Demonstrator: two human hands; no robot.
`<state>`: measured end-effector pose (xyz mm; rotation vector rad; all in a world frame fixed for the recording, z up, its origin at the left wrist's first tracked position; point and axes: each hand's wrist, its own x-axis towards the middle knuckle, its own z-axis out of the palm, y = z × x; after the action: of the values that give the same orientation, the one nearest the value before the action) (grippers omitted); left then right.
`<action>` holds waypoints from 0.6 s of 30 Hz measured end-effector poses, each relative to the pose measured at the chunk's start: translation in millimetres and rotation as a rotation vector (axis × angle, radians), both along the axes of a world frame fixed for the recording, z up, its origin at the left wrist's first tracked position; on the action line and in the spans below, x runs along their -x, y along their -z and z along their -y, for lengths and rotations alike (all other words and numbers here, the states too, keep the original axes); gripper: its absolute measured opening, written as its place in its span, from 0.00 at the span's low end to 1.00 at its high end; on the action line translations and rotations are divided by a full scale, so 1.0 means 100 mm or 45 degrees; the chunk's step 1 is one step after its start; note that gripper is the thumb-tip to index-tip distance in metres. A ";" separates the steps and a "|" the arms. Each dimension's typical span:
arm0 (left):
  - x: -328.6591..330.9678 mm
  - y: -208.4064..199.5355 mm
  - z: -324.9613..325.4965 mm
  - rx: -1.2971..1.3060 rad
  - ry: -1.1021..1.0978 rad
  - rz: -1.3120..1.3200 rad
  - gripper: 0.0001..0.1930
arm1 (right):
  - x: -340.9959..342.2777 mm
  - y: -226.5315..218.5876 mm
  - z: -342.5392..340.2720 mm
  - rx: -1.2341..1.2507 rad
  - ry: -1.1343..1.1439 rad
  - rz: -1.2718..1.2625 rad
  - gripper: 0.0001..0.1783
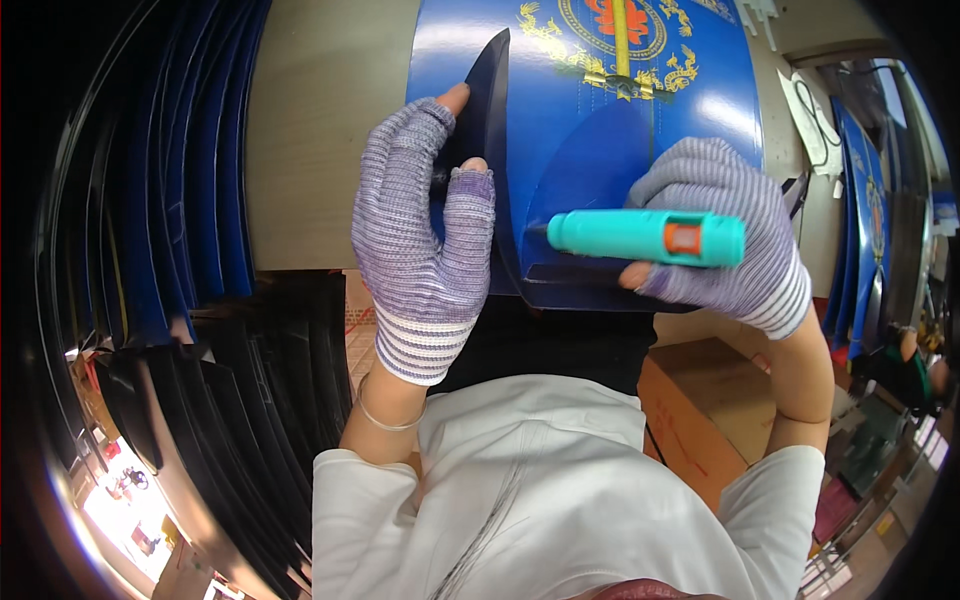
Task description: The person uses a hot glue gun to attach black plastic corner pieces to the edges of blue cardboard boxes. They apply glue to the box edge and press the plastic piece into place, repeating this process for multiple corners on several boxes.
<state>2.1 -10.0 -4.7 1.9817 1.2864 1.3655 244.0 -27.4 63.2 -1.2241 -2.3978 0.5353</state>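
My left hand [425,225], in a striped purple-and-white knit glove with bare fingertips, is closed on a raised dark flap [490,115]. The flap curves along the left side of a glossy blue printed panel [600,130] with gold dragons and a red emblem. My right hand [720,200], gloved alike, grips a turquoise glue gun [610,234] with an orange part near its rear end. Its dark nozzle points left, close to the flap's lower part. The gun's handle is hidden in my hand. A dark folded strip [580,283] runs along the panel's near edge.
Beneath the panel is a pale tabletop [320,150]. Many blue and black panels [190,160] stand in rows at the left. More blue panels [865,210] stand at the far right. A cardboard box [710,400] sits below the table's right side. A dark cord [815,125] lies at the upper right.
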 end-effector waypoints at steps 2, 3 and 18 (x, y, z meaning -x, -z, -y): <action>0.00 0.01 -0.01 0.002 0.001 -0.017 0.19 | 0.05 0.03 0.03 -0.114 0.061 0.065 0.25; 0.00 0.01 -0.01 0.004 -0.004 -0.025 0.19 | 0.07 0.01 0.02 -0.174 0.104 0.107 0.25; -0.02 -0.01 -0.02 0.009 -0.014 -0.054 0.18 | 0.01 -0.05 0.00 -0.212 0.156 0.203 0.22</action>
<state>4.3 -8.3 -3.5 2.0119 1.3206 1.3295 242.8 -27.8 68.5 -1.3734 -2.4196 0.2030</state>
